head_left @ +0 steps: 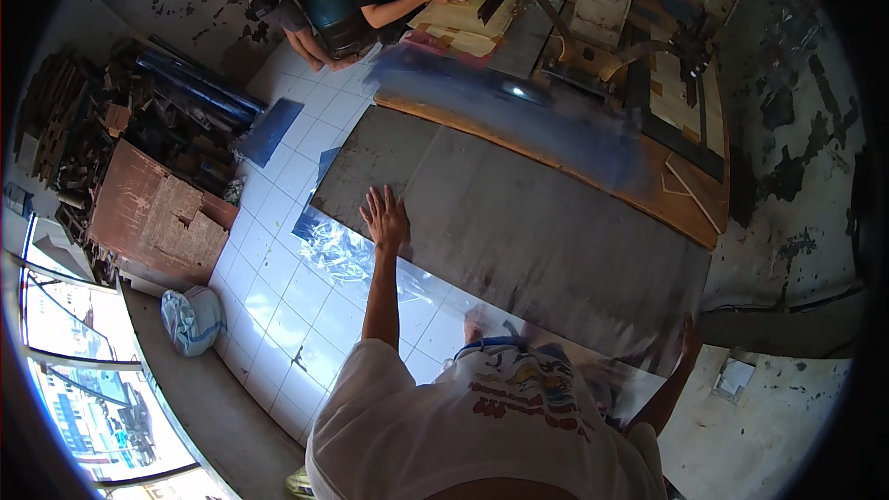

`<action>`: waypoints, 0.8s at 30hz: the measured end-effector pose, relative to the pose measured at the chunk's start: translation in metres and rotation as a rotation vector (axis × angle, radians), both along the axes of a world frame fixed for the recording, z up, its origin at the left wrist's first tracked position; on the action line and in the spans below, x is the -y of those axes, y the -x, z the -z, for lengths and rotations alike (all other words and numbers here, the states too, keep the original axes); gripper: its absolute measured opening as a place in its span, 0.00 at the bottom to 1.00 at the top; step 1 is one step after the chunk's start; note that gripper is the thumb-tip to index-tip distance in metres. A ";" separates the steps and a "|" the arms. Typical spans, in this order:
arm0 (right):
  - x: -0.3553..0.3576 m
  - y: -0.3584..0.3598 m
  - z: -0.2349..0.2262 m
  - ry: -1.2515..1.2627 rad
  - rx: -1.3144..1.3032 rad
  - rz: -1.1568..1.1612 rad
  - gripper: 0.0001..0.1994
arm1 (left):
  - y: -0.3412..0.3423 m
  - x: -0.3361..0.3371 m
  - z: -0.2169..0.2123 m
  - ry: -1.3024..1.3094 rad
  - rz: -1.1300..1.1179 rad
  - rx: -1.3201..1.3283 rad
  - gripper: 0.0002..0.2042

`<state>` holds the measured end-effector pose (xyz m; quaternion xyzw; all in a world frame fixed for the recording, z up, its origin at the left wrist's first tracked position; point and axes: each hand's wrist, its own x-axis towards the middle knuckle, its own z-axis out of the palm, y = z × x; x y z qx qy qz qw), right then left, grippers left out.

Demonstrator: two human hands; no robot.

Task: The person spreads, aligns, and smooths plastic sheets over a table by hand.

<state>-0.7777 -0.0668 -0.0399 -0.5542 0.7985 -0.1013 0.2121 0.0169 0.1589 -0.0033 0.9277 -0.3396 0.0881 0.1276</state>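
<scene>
Left hand (384, 218) spread flat, fingers wide, palm down on the near-left edge of the large grey sheet (519, 231), gripping nothing. Sheet lying flat ahead of the body, long axis running from upper left to lower right, far corner toward the top left. Clear glossy film (343, 255) just beneath and beside the left hand, reaching over the white tiled floor (278, 315) and along the sheet's near edge. Further right, right hand (690, 333) at the sheet's lower-right corner, touching the edge; cannot tell whether curled round it or only pressed against it. Both hands at opposite ends of the near long edge. Sheet dull, matte, dark grey, streaked, with a wooden board (685, 213) showing beyond its far edge.
</scene>
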 end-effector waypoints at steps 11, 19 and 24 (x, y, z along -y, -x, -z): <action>-0.007 -0.017 -0.018 0.089 0.027 -0.011 0.34 | 0.010 -0.016 -0.006 -0.043 0.023 -0.122 0.24; -0.021 -0.035 -0.034 0.095 0.103 0.040 0.32 | 0.037 -0.006 -0.006 -0.058 0.153 -0.092 0.25; -0.019 -0.033 -0.036 0.025 0.076 0.059 0.32 | 0.042 -0.003 0.005 -0.019 0.020 -0.071 0.29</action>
